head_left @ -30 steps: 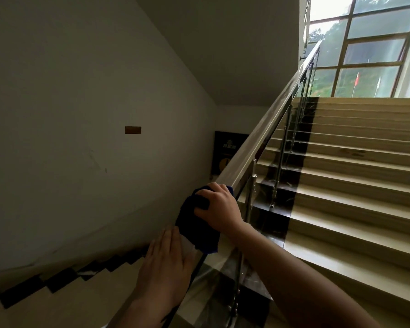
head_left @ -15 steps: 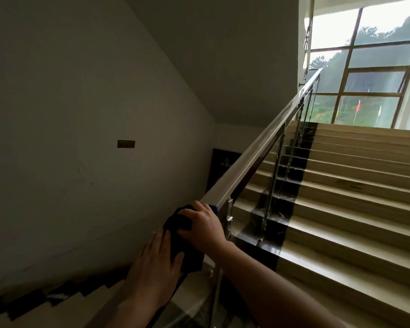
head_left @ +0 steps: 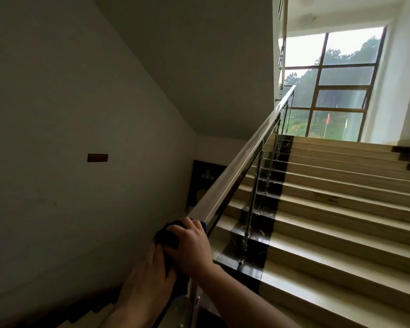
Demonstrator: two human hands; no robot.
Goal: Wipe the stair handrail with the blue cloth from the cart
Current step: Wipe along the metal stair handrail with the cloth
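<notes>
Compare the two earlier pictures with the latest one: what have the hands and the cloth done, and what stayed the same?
The left hand has moved up from lying flat on the lower rail to close against the blue cloth. The right hand still clamps the cloth over the handrail. The view has tilted upward. Stairs and window are unchanged.

Dim grey wall (head_left: 69, 114) on the left, beige stairs (head_left: 341, 209) rising to a bright gridded window (head_left: 336, 86).

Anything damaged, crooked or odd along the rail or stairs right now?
Nothing stands out. The handrail runs straight, the stairs look clean, and the right hand presses the blue cloth on the rail.
</notes>
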